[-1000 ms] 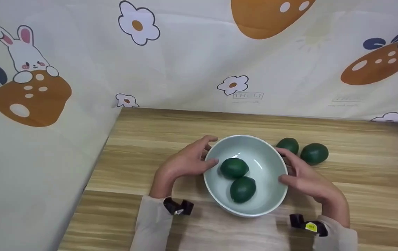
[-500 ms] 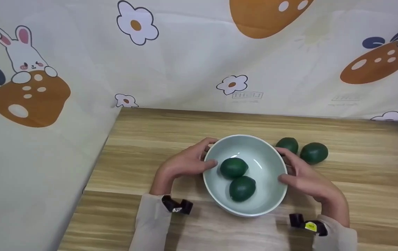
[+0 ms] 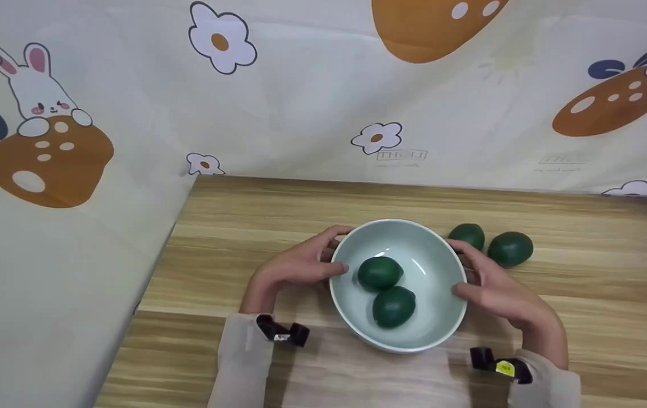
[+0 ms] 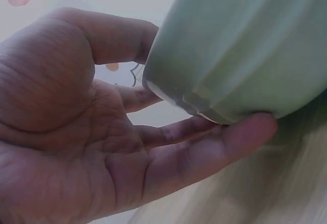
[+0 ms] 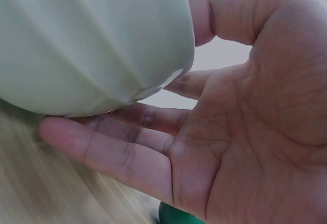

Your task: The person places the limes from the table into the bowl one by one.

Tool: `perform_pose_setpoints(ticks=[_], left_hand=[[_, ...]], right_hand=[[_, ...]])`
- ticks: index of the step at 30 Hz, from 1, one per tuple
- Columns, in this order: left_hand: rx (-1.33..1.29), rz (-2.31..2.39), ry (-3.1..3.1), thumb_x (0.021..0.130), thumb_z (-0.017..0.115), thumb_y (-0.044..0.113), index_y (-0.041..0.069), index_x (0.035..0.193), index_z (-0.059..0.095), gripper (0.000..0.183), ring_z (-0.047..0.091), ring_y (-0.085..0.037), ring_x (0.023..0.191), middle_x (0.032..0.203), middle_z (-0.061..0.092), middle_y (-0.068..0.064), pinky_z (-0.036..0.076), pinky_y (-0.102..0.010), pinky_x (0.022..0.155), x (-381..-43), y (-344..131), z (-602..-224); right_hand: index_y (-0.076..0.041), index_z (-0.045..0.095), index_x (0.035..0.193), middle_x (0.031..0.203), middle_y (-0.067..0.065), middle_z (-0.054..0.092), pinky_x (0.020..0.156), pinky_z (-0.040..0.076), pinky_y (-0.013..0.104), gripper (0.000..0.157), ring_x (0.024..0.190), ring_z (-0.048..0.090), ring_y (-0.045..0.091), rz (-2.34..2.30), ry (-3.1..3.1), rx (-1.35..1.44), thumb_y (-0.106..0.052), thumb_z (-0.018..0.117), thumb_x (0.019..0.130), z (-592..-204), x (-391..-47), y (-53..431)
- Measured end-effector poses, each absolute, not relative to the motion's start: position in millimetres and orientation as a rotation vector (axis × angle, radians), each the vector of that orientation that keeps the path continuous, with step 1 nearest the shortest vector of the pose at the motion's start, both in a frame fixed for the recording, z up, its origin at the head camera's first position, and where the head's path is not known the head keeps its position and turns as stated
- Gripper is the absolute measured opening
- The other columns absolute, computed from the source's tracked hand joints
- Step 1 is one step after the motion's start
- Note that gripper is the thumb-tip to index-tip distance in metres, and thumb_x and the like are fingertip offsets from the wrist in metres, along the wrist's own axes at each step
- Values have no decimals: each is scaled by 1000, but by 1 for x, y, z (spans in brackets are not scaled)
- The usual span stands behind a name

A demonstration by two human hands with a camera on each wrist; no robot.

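A pale green bowl (image 3: 436,306) with a ribbed outer wall is held between both hands. Inside it lie two dark green limes (image 3: 380,273), one against the other. My left hand (image 3: 303,260) grips the bowl's left side, thumb over the rim and fingers around the outside. On the opposite side my right hand (image 3: 496,286) holds it the same way, thumb at the rim. In the left wrist view the little finger (image 4: 250,134) reaches under the base of the bowl. The right wrist view likewise shows a fingertip (image 5: 64,132) at the base's lower edge.
Two more dark green limes (image 3: 511,249) rest on the wooden table (image 3: 244,215), just behind the right hand. A patterned cloth (image 3: 300,96) hangs along the table's back edge, and another stretch covers the left side. Each wrist carries a black camera mount (image 3: 283,331).
The left thumb has slid slightly down along the rim, and the left wrist has shifted a little to the left. The bowl, its limes and the right hand stay nearly where they were.
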State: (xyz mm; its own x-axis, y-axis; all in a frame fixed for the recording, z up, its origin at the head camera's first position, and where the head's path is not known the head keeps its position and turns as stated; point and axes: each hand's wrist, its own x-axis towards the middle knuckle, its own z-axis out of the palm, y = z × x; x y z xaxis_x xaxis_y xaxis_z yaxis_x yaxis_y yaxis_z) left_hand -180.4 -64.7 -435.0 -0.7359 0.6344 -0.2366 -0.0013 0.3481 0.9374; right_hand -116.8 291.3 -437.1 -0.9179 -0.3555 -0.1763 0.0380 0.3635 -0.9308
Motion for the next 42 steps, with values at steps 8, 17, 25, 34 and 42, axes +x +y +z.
perform_pose_setpoints(ticks=[8, 17, 25, 34, 42], left_hand=[[571, 1477, 1902, 98, 69, 11, 26, 163, 37, 74, 66, -27, 120, 147, 53, -22, 61, -36, 71, -186, -74, -445], [509, 1516, 1845, 97, 71, 13, 26, 162, 38, 73, 66, -27, 118, 150, 54, -21, 60, -33, 68, -187, -76, -451], [490, 1547, 1797, 98, 70, 10, 23, 163, 37, 74, 64, -32, 128, 156, 51, -22, 63, -36, 73, -186, -77, -451], [480, 1554, 1777, 97, 70, 10, 22, 163, 37, 75, 64, -32, 128, 158, 49, -22, 64, -37, 77, -187, -78, -451], [488, 1545, 1778, 97, 69, 11, 22, 163, 37, 74, 68, -31, 119, 157, 49, -23, 64, -37, 74, -188, -77, -451]], right_hand=[[-7, 35, 161, 154, 27, 49, 102, 55, 39, 77, 142, 52, 48, -1555, 2308, -268, 0, 66, 91, -437, -117, 291], [-8, 37, 160, 154, 26, 50, 102, 55, 35, 76, 143, 52, 48, -1559, 2314, -266, -1, 66, 90, -436, -117, 290], [-6, 39, 159, 154, 26, 50, 99, 53, 21, 74, 142, 52, 46, -1586, 2297, -277, 1, 66, 91, -437, -116, 290], [-7, 41, 158, 155, 23, 52, 109, 52, 46, 71, 141, 54, 46, -1554, 2345, -285, -2, 67, 92, -434, -117, 288], [-9, 44, 157, 154, 20, 53, 112, 51, 52, 68, 139, 56, 43, -1511, 2398, -261, -3, 67, 94, -431, -117, 286]])
